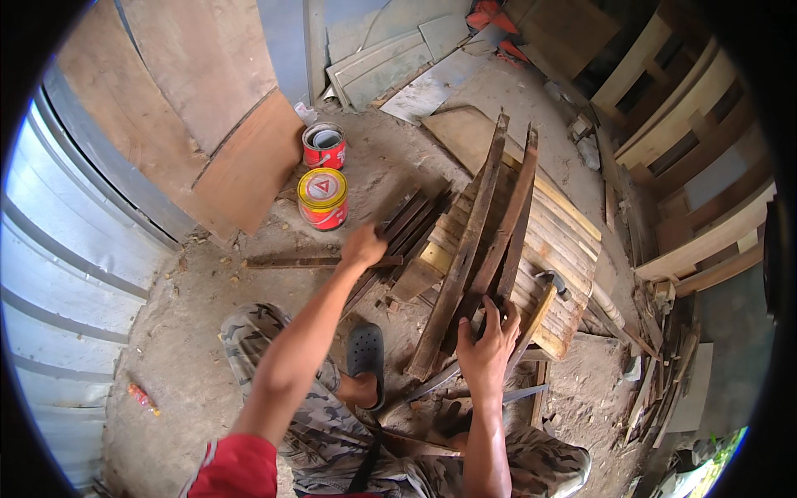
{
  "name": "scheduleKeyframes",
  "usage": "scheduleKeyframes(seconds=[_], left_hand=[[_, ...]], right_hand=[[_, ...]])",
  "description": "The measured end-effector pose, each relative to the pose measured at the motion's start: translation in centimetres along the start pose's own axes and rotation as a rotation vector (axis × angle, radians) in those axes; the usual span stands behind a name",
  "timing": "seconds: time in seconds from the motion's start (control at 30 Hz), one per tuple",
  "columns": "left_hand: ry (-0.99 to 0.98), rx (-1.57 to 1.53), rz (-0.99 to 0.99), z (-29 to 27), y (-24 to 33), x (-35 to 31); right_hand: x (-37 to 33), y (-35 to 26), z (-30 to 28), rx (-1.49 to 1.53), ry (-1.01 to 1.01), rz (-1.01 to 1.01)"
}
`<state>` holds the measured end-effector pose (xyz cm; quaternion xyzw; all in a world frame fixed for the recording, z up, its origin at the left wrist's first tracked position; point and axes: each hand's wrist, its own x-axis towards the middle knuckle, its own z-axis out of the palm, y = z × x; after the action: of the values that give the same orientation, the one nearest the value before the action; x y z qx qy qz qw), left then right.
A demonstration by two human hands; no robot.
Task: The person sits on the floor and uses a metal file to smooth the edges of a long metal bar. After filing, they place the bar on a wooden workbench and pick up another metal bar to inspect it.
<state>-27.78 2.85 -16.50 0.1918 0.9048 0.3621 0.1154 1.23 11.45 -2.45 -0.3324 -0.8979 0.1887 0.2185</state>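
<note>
My left hand [364, 246] is closed beside a pile of dark wooden strips [413, 224]. What it grips is hidden, and the strips near it are smeared by motion. A thin dark strip [299, 261] lies on the ground under that hand. My right hand [488, 344] has its thumb and fingers around the near end of a long dark wooden strip [508, 224]. Another long strip [465, 249] slants alongside, to its left. Both rest over a low stack of pale slats [556, 241]. A claw hammer [536, 319] lies there, its wooden handle close to my right fingers.
Two red paint cans stand at the far left, one with a yellow lid [322, 189], the other open [324, 148]. Plywood sheets [249, 158] lean by the corrugated metal wall [75, 299]. Scrap wood [664, 382] piles up at right. A small bottle [144, 399] lies on the ground.
</note>
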Motion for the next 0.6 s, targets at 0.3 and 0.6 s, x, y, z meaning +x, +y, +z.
scheduleKeyframes(seconds=[0.3, 0.6], left_hand=[[-0.317, 0.663, -0.133, 10.1, -15.2, 0.4], [-0.302, 0.798, -0.052, 9.5, -17.8, 2.3]], right_hand=[[0.1, 1.9, -0.2, 0.025, -0.042, 0.043], [-0.1, 2.1, -0.3, 0.085, -0.056, 0.045]])
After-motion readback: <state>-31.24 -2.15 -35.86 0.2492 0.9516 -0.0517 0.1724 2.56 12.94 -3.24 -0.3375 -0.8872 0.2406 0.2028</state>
